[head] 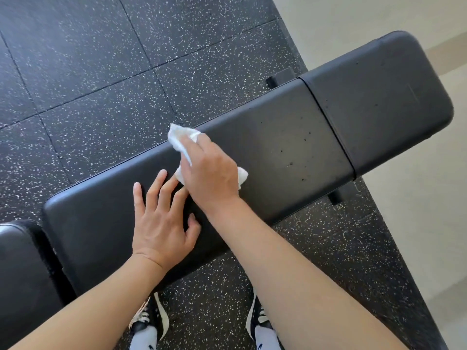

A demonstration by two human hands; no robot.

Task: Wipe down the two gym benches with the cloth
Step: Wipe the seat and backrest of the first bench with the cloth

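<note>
- The small crumpled white cloth [183, 140] is lying bunched on the long black padded gym bench [278, 145], near the pad's far edge, with corners poking out on both sides of your palm.
- Your right hand [211, 173] is closing over it, fingers curled and pressing it flat to the pad; it is gripping the cloth and nothing else.
- Judging by the folds, the cloth is handling soft, light and limp; it will likely bunch or roll under a sideways stroke, so you are best holding it through the middle wad with a spread palm, not by a corner.
- Your left hand [161, 221] is resting open on the pad just beside the right, fingers splayed, gripping nothing.
- The pad's vinyl-looking surface is appearing smooth, with small dark specks toward the seam.
- A second black cushioned pad [17, 269] is showing at lower left.
- The speckled black rubber floor [88, 72] is lying beneath.
</note>
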